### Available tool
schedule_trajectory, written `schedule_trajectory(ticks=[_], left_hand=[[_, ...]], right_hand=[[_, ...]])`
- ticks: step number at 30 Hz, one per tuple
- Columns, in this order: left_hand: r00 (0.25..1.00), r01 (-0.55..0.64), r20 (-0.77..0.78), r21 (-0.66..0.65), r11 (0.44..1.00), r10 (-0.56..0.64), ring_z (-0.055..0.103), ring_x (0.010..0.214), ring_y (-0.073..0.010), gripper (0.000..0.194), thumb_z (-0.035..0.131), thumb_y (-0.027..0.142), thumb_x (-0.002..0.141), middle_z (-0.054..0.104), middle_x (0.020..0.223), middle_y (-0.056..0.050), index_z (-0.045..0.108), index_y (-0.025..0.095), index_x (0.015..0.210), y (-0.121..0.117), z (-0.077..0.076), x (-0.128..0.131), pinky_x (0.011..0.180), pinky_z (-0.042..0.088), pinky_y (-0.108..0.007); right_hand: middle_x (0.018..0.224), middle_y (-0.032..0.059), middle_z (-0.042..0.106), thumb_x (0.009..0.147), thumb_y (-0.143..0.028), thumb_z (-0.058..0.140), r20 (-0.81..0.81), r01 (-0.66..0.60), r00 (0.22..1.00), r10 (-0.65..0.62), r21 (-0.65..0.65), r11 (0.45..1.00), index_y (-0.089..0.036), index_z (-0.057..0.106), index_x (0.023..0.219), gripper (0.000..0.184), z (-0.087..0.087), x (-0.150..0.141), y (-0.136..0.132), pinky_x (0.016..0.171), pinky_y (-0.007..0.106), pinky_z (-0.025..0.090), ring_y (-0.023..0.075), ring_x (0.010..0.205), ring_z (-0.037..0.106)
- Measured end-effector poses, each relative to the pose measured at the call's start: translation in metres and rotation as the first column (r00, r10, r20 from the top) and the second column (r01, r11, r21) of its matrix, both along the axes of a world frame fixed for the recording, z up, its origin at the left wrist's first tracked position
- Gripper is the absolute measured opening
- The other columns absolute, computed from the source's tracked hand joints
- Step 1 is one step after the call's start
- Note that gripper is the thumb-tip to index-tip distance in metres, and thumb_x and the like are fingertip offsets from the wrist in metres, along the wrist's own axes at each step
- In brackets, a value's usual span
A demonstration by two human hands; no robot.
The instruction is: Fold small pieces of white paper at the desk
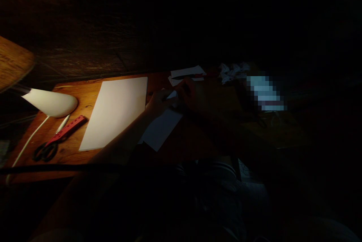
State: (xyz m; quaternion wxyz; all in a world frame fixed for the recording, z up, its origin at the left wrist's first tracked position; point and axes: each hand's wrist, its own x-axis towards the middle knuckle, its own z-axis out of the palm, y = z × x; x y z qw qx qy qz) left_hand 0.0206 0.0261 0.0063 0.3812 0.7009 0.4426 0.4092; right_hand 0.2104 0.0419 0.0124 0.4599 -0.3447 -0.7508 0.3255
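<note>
My left hand (158,100) is closed around a small white piece of paper (173,95), thumb and fingers pinching it. Against its other side sits my right hand (190,90), deep in shadow, with its fingers bent in a pinch on the same paper. Just below both hands, a larger white paper sheet (163,129) lies at a slant, partly under my left forearm. Beyond the hands rest several white paper slips (185,72) with a dark, slim object (186,77) across them; its right end looks red.
On the left of the wooden table (92,102) stand a white lamp (55,102), a white pen-like stick (62,124) and black-handled scissors (66,132) with a red cover. A white paper stack (115,114) lies nearby. Crumpled paper (233,71) and a glowing, pixelated screen (266,93) are right.
</note>
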Motion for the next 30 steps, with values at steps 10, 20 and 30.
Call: schedule_trajectory(ticks=[10, 20, 30], left_hand=[[0.995, -0.038, 0.085, -0.065, 0.997, 0.043, 0.043, 0.057, -0.0117, 0.039, 0.080, 0.051, 0.074, 0.050, 0.060, 0.003, 0.061, 0.019, 0.062, 0.0022, -0.0034, -0.0003, 0.053, 0.030, -0.025], [0.985, -0.097, 0.141, -0.054, 0.994, 0.104, 0.048, 0.060, -0.0121, 0.025, 0.076, 0.040, 0.074, 0.057, 0.062, 0.002, 0.068, 0.018, 0.068, 0.0006, -0.0022, -0.0003, 0.054, 0.034, -0.023], [0.988, -0.075, 0.128, -0.069, 0.995, 0.083, 0.047, 0.058, -0.0119, 0.034, 0.079, 0.047, 0.076, 0.054, 0.061, 0.001, 0.065, 0.018, 0.068, 0.0000, -0.0034, 0.0004, 0.051, 0.034, -0.024]], right_hand=[[0.084, 0.0041, 0.068, 0.101, -0.043, 0.056, 0.023, 0.030, 0.999, -0.030, -0.002, 1.000, -0.022, 0.056, 0.090, 0.023, 0.0022, 0.0005, -0.0013, 0.068, 0.030, 0.045, 0.0168, 0.077, 0.061], [0.094, 0.0033, 0.071, 0.087, -0.060, 0.071, -0.175, -0.079, 0.983, 0.053, -0.143, 0.987, -0.022, 0.062, 0.102, 0.042, -0.0066, 0.0010, 0.0061, 0.073, 0.029, 0.051, 0.0165, 0.083, 0.065], [0.077, 0.0028, 0.070, 0.092, -0.060, 0.064, -0.056, -0.065, 0.997, 0.055, -0.187, 0.980, -0.019, 0.066, 0.080, 0.043, -0.0029, 0.0034, 0.0075, 0.068, 0.029, 0.046, 0.0156, 0.073, 0.060]])
